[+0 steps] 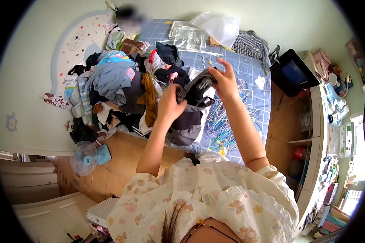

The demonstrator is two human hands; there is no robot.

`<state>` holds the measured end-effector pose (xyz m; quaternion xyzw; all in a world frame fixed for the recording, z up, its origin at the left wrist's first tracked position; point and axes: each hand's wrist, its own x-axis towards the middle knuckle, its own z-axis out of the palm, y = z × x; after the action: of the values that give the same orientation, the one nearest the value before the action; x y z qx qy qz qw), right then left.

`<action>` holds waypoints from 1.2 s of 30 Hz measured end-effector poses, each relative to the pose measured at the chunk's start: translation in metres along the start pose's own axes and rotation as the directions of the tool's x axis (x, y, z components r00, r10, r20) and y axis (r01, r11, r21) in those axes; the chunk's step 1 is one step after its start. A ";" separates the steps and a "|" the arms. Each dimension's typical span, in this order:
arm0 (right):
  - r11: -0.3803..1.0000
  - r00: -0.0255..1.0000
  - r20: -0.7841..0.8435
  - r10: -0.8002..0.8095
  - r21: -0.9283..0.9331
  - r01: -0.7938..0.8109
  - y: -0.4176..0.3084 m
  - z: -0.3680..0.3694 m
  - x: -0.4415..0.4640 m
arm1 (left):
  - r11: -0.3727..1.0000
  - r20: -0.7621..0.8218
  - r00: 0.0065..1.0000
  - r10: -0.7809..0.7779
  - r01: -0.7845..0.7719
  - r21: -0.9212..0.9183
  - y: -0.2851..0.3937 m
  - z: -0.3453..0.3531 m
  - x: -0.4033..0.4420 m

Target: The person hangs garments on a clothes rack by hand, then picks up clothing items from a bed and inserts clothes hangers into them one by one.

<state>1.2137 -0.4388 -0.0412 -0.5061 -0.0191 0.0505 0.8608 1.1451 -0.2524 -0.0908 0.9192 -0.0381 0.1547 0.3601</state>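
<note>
Between my two hands is a dark grey, finely patterned garment (200, 83), raised over the bed. My left hand (171, 106) is at its left side, with thumb and fingers curved around the edge. At the upper right end, my right hand (226, 81) pinches the cloth between thumb and fingers. Beneath lies a dark grey garment (185, 128) with black and white cloth around it. To the left is a big heap of clothes (111, 79), with a mustard garment (149, 99) near my left hand. Many thin hangers (231, 117) lie tangled right of the garment.
Clear plastic trays (188, 36) and a white plastic bag (219, 28) are at the bed's far side. A monitor (294, 73) stands right of the bed (261, 101). A fan (84, 158) is on the floor at left. Shelves (312, 150) line the right wall.
</note>
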 end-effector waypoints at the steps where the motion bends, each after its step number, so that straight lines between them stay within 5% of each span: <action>1: 0.998 0.999 0.024 -0.044 -0.032 0.044 -0.014 0.010 -0.002 | 0.997 -0.115 0.991 0.071 -0.071 0.007 0.000 -0.011 0.007; 3: 0.991 0.990 0.088 -0.114 -0.059 0.119 -0.031 0.023 0.001 | 0.995 -0.259 0.962 0.089 -0.075 0.064 0.003 -0.032 0.012; 7: 0.945 0.949 0.053 -0.311 -0.093 0.315 -0.060 0.044 0.003 | 0.946 -0.298 0.953 0.045 0.055 0.319 0.004 -0.073 0.020; 9: 0.912 0.916 0.016 -0.400 -0.096 0.400 -0.082 0.053 0.001 | 0.972 -0.220 0.972 -0.083 0.128 0.198 0.002 -0.093 0.022; 11: 0.858 0.863 0.016 -0.505 -0.094 0.504 -0.097 0.056 0.008 | 0.929 -0.042 0.944 -0.327 0.312 -0.199 0.006 -0.114 0.027; 12: 0.840 0.846 0.036 -0.532 -0.103 0.533 -0.103 0.056 0.012 | 0.979 -0.102 0.981 -0.165 0.151 -0.134 -0.019 -0.117 0.033; 13: 0.822 0.829 0.055 -0.556 -0.112 0.559 -0.108 0.056 0.014 | 0.906 0.021 0.961 -0.277 0.268 -0.327 -0.017 -0.130 0.038; 16: 0.783 0.783 0.078 -0.617 -0.034 0.621 -0.119 0.062 0.014 | 0.898 0.043 0.981 -0.189 0.190 -0.396 -0.002 -0.162 0.044; 22: 0.901 0.890 0.160 -0.426 -0.013 0.433 -0.118 0.052 0.023 | 0.835 0.064 0.936 -0.345 0.337 -0.435 0.013 -0.170 0.055; 24: 0.947 0.887 0.330 -0.322 0.099 0.306 -0.105 0.049 0.033 | 0.554 0.174 0.949 -0.263 0.296 -0.778 0.014 -0.157 0.055; 25: 0.965 0.913 0.317 -0.256 0.022 0.263 -0.096 0.048 0.034 | 0.362 0.214 0.955 -0.204 0.276 -0.890 0.015 -0.152 0.056; 29: 0.798 0.882 0.454 -0.127 -0.482 0.363 -0.067 0.034 0.009 | 0.237 0.216 0.933 -0.290 0.288 -0.928 0.009 -0.118 0.069; 31: 0.793 0.874 0.479 0.080 -0.562 0.235 -0.054 0.031 -0.006 | 0.123 0.226 0.917 -0.328 0.279 -0.952 0.020 -0.099 0.068; 33: 0.787 0.848 0.526 -0.068 -0.494 0.370 -0.037 0.043 -0.032 | 0.257 0.219 0.900 -0.378 0.329 -0.909 0.038 -0.084 0.064; 34: 0.886 0.845 0.509 -0.165 -0.299 0.353 -0.025 0.053 -0.042 | 0.277 0.290 0.931 -0.223 0.345 -0.897 0.042 -0.075 0.062; 36: 0.832 0.914 0.344 -0.213 -0.426 0.355 -0.018 0.050 -0.038 | 0.395 0.325 0.939 0.110 0.259 -0.881 0.059 -0.071 0.055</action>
<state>1.1725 -0.4079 -0.0002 -0.6822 -0.2291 -0.0140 0.6942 1.1681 -0.2458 0.0133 0.5826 -0.1346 -0.0653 0.7989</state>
